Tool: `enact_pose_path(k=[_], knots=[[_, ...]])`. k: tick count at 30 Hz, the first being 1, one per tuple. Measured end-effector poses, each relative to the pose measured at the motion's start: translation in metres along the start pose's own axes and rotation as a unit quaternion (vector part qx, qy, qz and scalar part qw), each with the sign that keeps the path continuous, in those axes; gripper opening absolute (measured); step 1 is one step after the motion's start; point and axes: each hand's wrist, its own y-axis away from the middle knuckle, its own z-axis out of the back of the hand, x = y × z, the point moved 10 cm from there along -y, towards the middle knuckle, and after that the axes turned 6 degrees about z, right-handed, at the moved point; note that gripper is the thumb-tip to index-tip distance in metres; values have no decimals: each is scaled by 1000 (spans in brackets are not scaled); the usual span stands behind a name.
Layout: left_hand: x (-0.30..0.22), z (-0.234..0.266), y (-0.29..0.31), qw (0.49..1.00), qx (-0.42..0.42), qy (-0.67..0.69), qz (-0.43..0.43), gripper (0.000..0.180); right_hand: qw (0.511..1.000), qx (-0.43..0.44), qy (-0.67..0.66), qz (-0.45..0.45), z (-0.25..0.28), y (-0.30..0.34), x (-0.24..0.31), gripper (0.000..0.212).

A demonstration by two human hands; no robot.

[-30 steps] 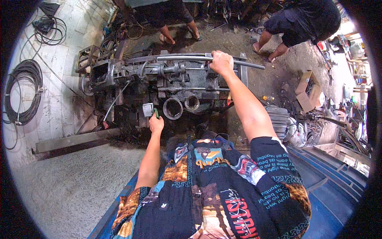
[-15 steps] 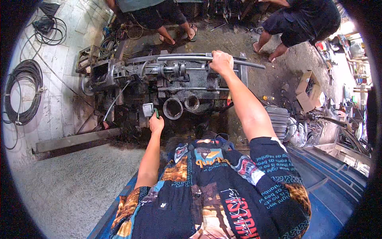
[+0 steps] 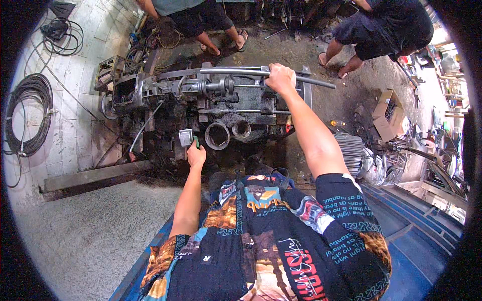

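My right hand is closed over a long grey metal bar lying along the far side of a greasy machine. The bar sticks out past the hand on both sides. Low at the machine's near side, my left hand is wrapped around a green handle. Right beside that handle sits a small grey metal box; whether the two are joined I cannot tell. Two round open metal cylinders lie just right of the left hand, below the machine's bed. Dark shavings cover part of the bed.
One person stands beyond the machine, another bends at the far right. Coiled black cable hangs on the left wall. An opened cardboard box and a stack of grey rods are at right. A blue metal frame lies nearby.
Both my hands keep their holds and places. The person at the far right has shifted slightly rightward.
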Motion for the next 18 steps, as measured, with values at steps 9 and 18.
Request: enact_pose_path(k=[9,18], knots=[[-3,2,3,1000,7,-3,15,46,1000,7,8,2,-1,-1,-1,29],[-2,2,2,1000,4,2,12,44,1000,-9,-9,0,7,7,-17,29]])
